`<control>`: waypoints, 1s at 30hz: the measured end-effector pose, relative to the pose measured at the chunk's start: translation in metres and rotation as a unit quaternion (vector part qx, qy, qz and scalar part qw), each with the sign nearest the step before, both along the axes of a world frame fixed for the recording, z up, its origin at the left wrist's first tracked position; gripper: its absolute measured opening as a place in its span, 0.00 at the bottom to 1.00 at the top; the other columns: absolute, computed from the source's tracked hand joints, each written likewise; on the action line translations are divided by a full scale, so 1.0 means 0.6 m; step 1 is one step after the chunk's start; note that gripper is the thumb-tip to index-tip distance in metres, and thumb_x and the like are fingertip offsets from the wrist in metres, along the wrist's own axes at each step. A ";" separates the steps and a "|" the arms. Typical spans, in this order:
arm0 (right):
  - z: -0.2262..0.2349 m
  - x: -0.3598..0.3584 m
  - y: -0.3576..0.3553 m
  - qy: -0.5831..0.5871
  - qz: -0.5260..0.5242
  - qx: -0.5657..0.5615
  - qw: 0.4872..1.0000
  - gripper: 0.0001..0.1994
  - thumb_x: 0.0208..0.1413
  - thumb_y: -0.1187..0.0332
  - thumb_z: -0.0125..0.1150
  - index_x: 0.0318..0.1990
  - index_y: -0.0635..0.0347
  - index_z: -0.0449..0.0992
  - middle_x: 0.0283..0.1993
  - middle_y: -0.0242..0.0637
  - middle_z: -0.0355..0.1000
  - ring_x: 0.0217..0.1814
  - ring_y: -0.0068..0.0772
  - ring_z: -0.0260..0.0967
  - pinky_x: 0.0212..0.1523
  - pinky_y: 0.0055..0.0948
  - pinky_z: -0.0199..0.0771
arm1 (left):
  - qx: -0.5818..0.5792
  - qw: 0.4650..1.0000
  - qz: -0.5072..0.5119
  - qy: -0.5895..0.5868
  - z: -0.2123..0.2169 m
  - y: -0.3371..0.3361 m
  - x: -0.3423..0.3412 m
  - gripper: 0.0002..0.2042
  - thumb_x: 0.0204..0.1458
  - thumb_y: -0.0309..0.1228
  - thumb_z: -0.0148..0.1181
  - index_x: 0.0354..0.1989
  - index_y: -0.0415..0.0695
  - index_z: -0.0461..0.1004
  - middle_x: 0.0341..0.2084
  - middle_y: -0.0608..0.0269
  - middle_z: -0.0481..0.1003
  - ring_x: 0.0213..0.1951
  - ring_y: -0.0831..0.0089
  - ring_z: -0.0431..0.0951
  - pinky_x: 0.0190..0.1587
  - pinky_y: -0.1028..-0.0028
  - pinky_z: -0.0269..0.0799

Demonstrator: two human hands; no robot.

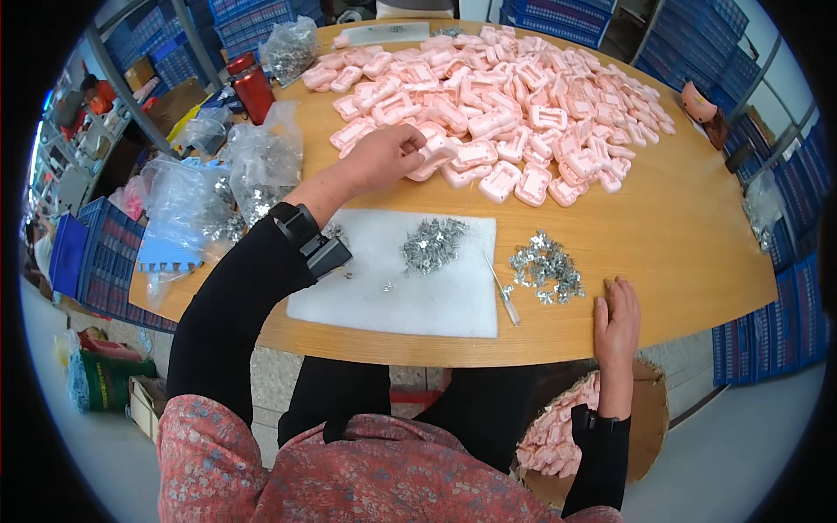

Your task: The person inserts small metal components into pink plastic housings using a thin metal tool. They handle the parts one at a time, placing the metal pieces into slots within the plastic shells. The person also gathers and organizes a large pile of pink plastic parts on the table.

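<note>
At the near edge of the large pile of pink plastic shells (523, 96), my left hand (385, 162) is closed, thumb and fingers pinching one pink plastic shell (438, 153). My right hand (618, 315) rests on the table's front edge with its fingers stretched out and nothing in it. Between my arms lies a white foam sheet (375, 301) bearing a heap of small metal clips (433, 246). A second heap of metal clips (547, 267) sits on the bare wood, nearer my right hand. A thin tool with a pale handle (509, 305) lies between the sheet and that heap.
Plastic bags of metal parts (261, 161) and a red flask (251, 89) stand on the left of the wooden table (680, 244). Below its front edge, a round container (649, 410) holds more pink shells. Blue crates (772, 336) are stacked around the table.
</note>
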State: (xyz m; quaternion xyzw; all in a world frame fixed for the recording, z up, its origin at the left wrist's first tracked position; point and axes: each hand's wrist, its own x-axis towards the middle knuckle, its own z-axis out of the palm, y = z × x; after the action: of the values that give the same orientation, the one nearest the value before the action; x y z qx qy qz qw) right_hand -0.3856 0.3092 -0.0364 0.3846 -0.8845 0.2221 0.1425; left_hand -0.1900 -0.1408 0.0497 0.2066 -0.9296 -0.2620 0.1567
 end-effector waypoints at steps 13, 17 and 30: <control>0.010 0.005 0.015 -0.005 -0.003 0.016 1.000 0.18 0.64 0.66 0.58 0.58 0.65 0.72 0.67 0.51 0.66 0.72 0.56 0.58 0.72 0.48 0.57 | 0.548 0.829 -0.024 0.110 0.061 0.083 0.077 0.14 0.66 0.29 0.48 0.57 0.39 0.65 0.46 0.57 0.76 0.46 0.72 0.81 0.55 0.68 0.79; 0.004 -0.002 0.014 -0.011 0.004 0.013 1.000 0.19 0.64 0.65 0.58 0.58 0.65 0.72 0.67 0.51 0.66 0.72 0.56 0.58 0.72 0.48 0.57 | 0.570 0.805 -0.036 0.163 0.043 0.103 0.108 0.16 0.67 0.29 0.45 0.60 0.37 0.63 0.51 0.54 0.74 0.50 0.68 0.80 0.57 0.68 0.77; 0.001 -0.034 0.036 -0.018 0.024 0.004 1.000 0.19 0.64 0.65 0.59 0.58 0.66 0.73 0.68 0.53 0.66 0.72 0.54 0.60 0.71 0.45 0.59 | 0.507 0.849 -0.054 0.138 0.008 0.218 0.185 0.14 0.67 0.31 0.51 0.58 0.42 0.63 0.47 0.59 0.76 0.51 0.74 0.77 0.56 0.73 0.72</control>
State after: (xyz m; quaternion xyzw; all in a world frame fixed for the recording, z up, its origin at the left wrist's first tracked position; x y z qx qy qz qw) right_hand -0.4060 0.3308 -0.0355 0.4025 -0.8782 0.2291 0.1193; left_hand -0.0792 -0.0099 0.0548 0.1685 -0.6462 -0.7306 0.1422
